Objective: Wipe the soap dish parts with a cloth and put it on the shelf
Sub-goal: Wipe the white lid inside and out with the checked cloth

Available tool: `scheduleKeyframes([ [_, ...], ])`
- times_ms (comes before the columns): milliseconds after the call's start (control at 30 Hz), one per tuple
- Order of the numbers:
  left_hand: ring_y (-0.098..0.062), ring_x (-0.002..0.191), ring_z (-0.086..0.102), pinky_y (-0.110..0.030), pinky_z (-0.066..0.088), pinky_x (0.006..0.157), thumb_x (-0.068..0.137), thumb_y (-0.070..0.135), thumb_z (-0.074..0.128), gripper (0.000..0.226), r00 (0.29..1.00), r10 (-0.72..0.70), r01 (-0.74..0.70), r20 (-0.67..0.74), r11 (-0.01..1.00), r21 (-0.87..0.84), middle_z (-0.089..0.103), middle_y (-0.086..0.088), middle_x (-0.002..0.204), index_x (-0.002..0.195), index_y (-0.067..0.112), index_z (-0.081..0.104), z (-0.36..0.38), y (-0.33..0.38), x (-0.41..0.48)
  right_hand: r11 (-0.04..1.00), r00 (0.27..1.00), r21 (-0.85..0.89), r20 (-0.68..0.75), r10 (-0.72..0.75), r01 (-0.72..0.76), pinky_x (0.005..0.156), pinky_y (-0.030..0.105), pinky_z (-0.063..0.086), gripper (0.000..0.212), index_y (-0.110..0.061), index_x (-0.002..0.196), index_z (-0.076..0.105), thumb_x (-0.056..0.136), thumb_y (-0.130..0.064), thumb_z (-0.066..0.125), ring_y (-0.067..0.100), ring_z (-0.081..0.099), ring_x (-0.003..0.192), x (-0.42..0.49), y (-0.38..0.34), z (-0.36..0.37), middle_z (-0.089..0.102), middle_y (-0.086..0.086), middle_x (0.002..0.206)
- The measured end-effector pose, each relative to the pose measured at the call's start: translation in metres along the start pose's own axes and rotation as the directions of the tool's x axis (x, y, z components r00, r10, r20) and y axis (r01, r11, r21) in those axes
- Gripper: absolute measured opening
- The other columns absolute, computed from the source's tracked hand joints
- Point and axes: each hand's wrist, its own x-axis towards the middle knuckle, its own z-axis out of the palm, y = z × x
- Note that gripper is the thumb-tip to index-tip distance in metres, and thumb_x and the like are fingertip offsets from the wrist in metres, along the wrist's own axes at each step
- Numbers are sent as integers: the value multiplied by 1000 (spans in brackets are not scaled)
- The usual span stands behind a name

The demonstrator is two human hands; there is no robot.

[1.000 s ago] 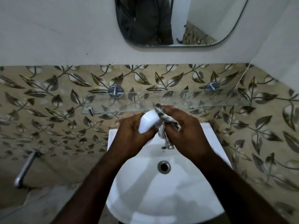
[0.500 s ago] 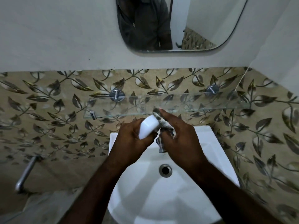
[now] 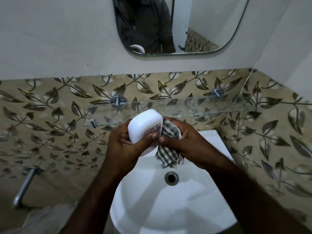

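Note:
A white soap dish part (image 3: 144, 126) with a faint purple print is held over the sink, its broad smooth face turned towards me. My left hand (image 3: 125, 146) grips it from below and from the left. My right hand (image 3: 184, 141) holds a grey-and-white checked cloth (image 3: 168, 149), pressed against the part's right edge; the cloth's loose end hangs down over the basin. A glass shelf (image 3: 194, 107) on two chrome brackets runs along the tiled wall just behind my hands. Any other part of the soap dish is out of sight.
A white wash basin (image 3: 168, 208) with a chrome drain (image 3: 171, 177) lies below my hands. A mirror (image 3: 177, 26) hangs above the shelf and reflects a person's torso. A chrome pipe (image 3: 24, 188) sticks out at the lower left. The tiled side wall stands close on the right.
The soap dish part has turned so its broad face shows and sits slightly higher. The cloth has slid from its top to its right edge and now hangs lower.

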Motion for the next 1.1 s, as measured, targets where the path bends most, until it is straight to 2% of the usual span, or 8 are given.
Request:
scheduleKeyframes([
  [133, -16, 83, 73, -35, 59, 73, 61, 22, 80, 38, 1000, -25, 25, 8, 993, -115, 77, 4, 91, 97, 31, 75, 8, 1, -1, 997, 999, -69, -47, -23, 20, 96, 39, 54, 45, -9, 129, 60, 87, 1, 69, 29, 68, 111, -2, -1, -7, 72, 13, 117],
  [300, -13, 84, 71, -29, 57, 68, 57, 30, 80, 58, 997, -74, 73, 35, 997, 18, 73, 3, 97, 111, 27, 61, 2, 0, -2, 949, 995, -312, -69, -73, 48, 96, 40, 54, 44, -15, 124, 64, 83, -3, 75, 16, 69, 108, -4, -6, -17, 73, 1, 114],
  [500, 0, 71, 69, -14, 51, 62, 67, 19, 87, 29, 952, -217, 124, 216, 918, 376, 77, 11, 84, 93, 23, 74, -2, 20, 7, 583, 963, -803, -39, -266, 128, 92, 34, 52, 48, -36, 129, 59, 84, -24, 72, 4, 63, 111, -5, -12, -16, 69, -17, 120],
  [700, -16, 67, 64, -38, 53, 59, 67, 13, 74, 23, 975, -201, 158, 97, 928, 338, 75, -12, 83, 90, 15, 75, 5, 4, 4, 734, 893, -672, -269, -362, 95, 95, 28, 49, 51, -31, 130, 59, 83, -13, 67, 5, 63, 110, -11, -9, 0, 68, -11, 122],
  [867, -14, 68, 59, -42, 49, 60, 70, 8, 68, 11, 984, -158, 134, 87, 963, 234, 69, -17, 73, 80, 10, 71, 14, -2, -3, 497, 842, -844, -111, -528, 201, 98, 27, 46, 59, -22, 134, 59, 78, -3, 57, 20, 58, 119, -18, -2, 30, 62, 3, 133],
  [933, -17, 67, 58, -51, 51, 62, 68, 11, 72, 15, 989, -134, 117, 58, 964, 238, 68, -24, 79, 83, 10, 71, 14, -3, -3, 557, 834, -809, -169, -526, 188, 104, 28, 44, 60, -21, 132, 61, 76, 0, 56, 16, 56, 125, -14, 3, 18, 63, 0, 134],
  [1000, -17, 65, 57, -46, 48, 56, 67, 12, 74, 18, 992, -117, 104, 45, 969, 226, 68, -24, 79, 85, 10, 71, 15, -2, -4, 645, 825, -749, -266, -498, 148, 107, 32, 42, 58, -21, 130, 63, 76, 0, 53, 10, 53, 128, -13, 1, 8, 63, -4, 134],
  [1100, -14, 68, 58, -32, 47, 62, 72, 6, 71, 17, 993, -60, 41, 102, 983, 179, 69, -21, 82, 87, 13, 71, 20, 4, -4, 550, 811, -815, -191, -552, 182, 104, 35, 43, 56, -19, 132, 62, 78, -9, 49, 16, 55, 127, -19, -6, 22, 62, 2, 136],
])
